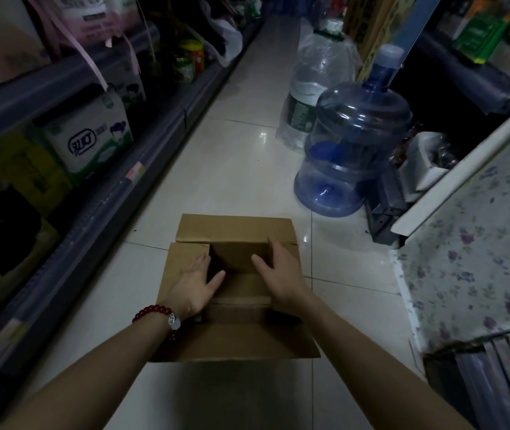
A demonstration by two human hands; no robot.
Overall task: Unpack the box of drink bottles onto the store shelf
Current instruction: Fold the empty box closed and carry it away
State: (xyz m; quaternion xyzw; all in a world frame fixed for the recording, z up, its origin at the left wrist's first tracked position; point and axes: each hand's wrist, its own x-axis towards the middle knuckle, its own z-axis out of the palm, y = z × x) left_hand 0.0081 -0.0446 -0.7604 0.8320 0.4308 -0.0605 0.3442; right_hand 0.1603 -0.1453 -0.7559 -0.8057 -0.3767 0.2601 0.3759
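Dim store aisle, pale tiled floor [247, 150] running far, shelf [98, 193] along the left with cartons, two big water jugs [353, 150] far right, floral-covered surface [480, 243] on the right. Cardboard box [235, 342] sits on the floor near centre, flaps spread outward, top open. Left hand [196, 285], red bead bracelet [154, 311] on the wrist, lies flat on the left flap with fingers straight and tips at the opening edge, gripping nothing. Right hand [281, 274] rests on the right flap, fingers reaching over its inner edge, loosely extended, holding nothing I can see. Inside of box is dark, bottles not visible, cannot tell how many or whether any are there. Looks like the flap-opening step, unpacking not started. Risks: low light means reaching in blind and fumbling a bottle; flaps may spring back over the opening once released; box could slide on the slick tile if pushed; jugs nearby could get knocked when carrying to the shelf
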